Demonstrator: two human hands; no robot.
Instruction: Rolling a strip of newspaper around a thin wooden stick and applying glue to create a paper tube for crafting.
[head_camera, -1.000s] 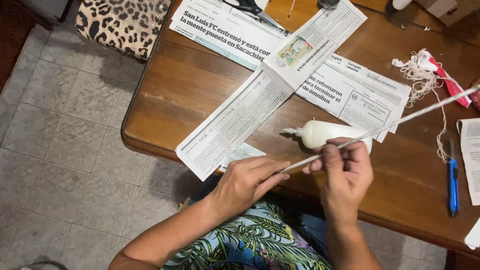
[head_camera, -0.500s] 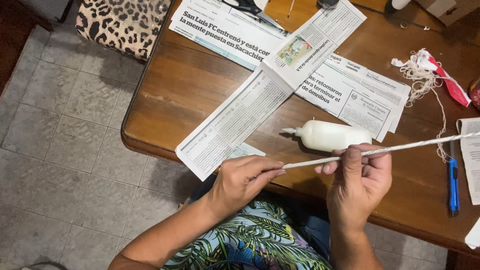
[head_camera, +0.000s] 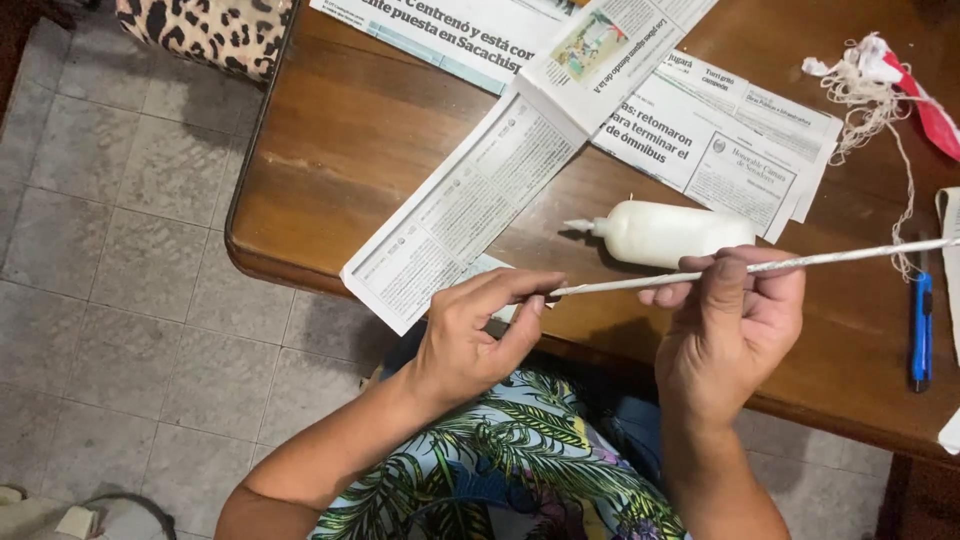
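I'm pinching the near tip of the thin paper stick (head_camera: 760, 266) with my left hand (head_camera: 478, 335), while my right hand (head_camera: 730, 325) is gripping its middle above the table (head_camera: 340, 150) edge, just beside the glue bottle (head_camera: 665, 232). Rolling step; next calls for tightening evenly.

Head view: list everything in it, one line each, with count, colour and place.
Rolled paper stick: one, white, held level between both hands.
Glue bottle: one, white, lying on the table behind the stick.
Newspaper sheets: several, white with print, spread across the table.
String tangle: one, off-white with red, far right.
Utility knife: one, blue, right edge.
Table: one, brown wood.
Cushion: one, leopard print, top left.
Left hand: pinches the stick's tip.
Right hand: grips the stick.
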